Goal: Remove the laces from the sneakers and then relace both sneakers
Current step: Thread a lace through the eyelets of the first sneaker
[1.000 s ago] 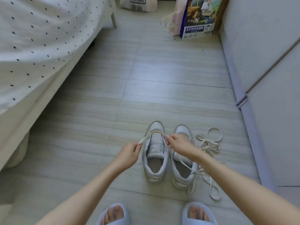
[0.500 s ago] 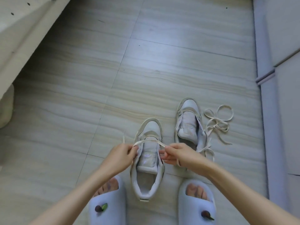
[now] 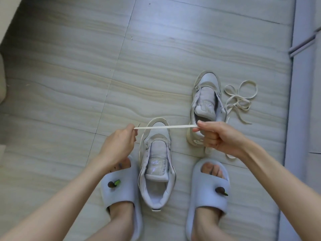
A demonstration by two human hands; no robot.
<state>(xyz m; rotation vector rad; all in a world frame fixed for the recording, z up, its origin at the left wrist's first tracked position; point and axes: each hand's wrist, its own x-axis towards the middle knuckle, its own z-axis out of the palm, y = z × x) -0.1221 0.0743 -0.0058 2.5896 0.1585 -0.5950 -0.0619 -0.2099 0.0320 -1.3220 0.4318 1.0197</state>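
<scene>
Tiled floor (image 3: 69, 66); both hands' fingers pinch a taut lace (image 3: 166, 126) above the near sneaker (image 3: 157, 164).

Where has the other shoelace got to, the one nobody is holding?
In the head view the loose lace lies tangled on the floor at the right, just beside the farther sneaker and near the grey wall panel.

We can read no text, number or brand anywhere. The tongue of the near sneaker (image 3: 157, 164) carries a faint pale mark, and the tongue of the far sneaker (image 3: 207, 105) a similar one, but both are too blurred for us to make out.
</scene>
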